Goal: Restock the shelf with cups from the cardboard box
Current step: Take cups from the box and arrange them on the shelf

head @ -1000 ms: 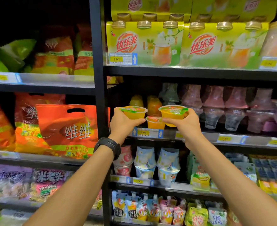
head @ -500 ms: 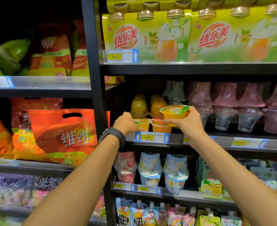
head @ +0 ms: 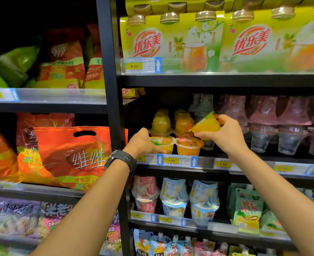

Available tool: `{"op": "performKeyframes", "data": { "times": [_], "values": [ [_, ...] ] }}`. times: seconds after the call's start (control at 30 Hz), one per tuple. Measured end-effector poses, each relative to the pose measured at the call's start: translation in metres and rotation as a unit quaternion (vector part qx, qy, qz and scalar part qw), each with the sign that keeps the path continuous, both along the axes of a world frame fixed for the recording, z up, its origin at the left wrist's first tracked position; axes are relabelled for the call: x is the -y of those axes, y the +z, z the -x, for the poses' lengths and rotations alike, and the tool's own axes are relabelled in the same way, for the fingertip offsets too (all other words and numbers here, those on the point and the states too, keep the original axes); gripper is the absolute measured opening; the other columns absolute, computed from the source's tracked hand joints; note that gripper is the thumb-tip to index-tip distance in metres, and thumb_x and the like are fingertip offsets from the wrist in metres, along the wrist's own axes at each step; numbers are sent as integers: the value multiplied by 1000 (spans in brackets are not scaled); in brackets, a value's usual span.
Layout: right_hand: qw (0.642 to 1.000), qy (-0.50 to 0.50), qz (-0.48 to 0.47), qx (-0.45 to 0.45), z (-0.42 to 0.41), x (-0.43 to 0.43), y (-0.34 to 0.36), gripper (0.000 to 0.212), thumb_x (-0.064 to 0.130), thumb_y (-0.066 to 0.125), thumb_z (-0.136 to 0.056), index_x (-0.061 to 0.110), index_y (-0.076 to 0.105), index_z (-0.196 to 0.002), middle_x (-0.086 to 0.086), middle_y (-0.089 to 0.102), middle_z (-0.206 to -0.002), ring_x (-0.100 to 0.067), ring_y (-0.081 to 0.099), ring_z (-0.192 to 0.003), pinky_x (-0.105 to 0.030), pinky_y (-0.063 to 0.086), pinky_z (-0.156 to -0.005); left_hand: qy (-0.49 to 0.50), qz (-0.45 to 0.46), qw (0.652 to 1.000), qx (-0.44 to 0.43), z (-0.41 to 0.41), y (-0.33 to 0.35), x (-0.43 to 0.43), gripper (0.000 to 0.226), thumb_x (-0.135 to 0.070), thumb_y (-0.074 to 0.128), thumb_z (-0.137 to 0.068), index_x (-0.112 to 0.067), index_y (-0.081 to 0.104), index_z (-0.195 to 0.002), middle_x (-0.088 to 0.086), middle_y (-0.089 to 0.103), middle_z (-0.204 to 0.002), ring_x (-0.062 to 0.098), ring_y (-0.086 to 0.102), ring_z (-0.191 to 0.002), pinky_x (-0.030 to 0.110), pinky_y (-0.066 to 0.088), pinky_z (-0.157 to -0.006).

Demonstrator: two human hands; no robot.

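**Q:** Cup count?
**A:** Five clear plastic cups of orange jelly (head: 189,147) in view. Two stand upright at the front of the black metal shelf (head: 254,164), two inverted cups (head: 160,124) sit at 12 o'clock of them, and one is held.
**Q:** Hands?
**A:** The left hand (head: 143,143) curls round the left upright cup (head: 163,145), lid up. The right hand (head: 226,133) pinches the tilted cup (head: 206,126) at 2 o'clock of the pair, axis 10-to-4, lid facing 10.

A shop aisle stocked with packaged food and drink.
Black shelves (head: 208,81) run in tiers. Their front edges carry yellow price tags (head: 171,160) marked 9.90, 4.00 and 2.50, beside blue arrows. The goods stand in rows of the same product: boxed drink packs (head: 171,43), snack bags (head: 69,156), sealed cups (head: 188,147) and pouches (head: 248,207).
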State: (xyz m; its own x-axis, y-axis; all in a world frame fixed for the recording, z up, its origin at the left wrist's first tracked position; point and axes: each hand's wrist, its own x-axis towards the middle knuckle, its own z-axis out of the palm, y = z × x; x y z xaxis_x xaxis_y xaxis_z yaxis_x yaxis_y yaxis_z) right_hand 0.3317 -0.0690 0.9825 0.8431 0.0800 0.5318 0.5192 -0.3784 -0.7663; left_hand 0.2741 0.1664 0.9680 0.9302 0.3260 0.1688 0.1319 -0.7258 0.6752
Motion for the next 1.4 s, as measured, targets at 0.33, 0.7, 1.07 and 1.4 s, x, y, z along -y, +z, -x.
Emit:
{"op": "performKeyframes", "data": {
  "times": [0.33, 0.7, 1.07, 1.4],
  "values": [
    [942, -25, 331, 38, 3, -27, 49, 74, 49, 82, -67, 20, 58, -130, -4, 58, -131, -26, 53, -120, -34, 44, -91, 0, 0, 1000, 25, -2, -6, 0, 97, -32, 87, -69, -13, 32, -146, 7, 49, -139, 25, 49, -125, 36, 45, -98],
    [910, -3, 414, 6, -12, -52, 35, 81, 41, 84, -64, 20, 51, -135, -7, 55, -133, -31, 53, -120, -38, 49, -91, 10, -32, 999, 39, 3, -11, 1, 95, -38, 87, -69, -13, 34, -145, 7, 50, -140, 26, 50, -126, 35, 44, -98],
    [990, -5, 142, -19, -3, -38, -8, 84, 27, 85, -68, 14, 44, -139, -8, 50, -137, -25, 48, -125, -42, 47, -97, 16, -33, 999, 33, 4, -11, 5, 93, -36, 86, -70, -12, 34, -144, 7, 51, -138, 25, 52, -122, 35, 45, -96],
    [995, 4, 100, 10, 0, -36, -18, 78, 30, 85, -68, 17, 47, -135, -4, 53, -132, -23, 50, -121, -37, 45, -98, 12, -33, 999, 29, 9, -7, 8, 92, -37, 86, -71, -13, 33, -143, 8, 52, -135, 25, 53, -120, 34, 46, -93]
  ]
}}
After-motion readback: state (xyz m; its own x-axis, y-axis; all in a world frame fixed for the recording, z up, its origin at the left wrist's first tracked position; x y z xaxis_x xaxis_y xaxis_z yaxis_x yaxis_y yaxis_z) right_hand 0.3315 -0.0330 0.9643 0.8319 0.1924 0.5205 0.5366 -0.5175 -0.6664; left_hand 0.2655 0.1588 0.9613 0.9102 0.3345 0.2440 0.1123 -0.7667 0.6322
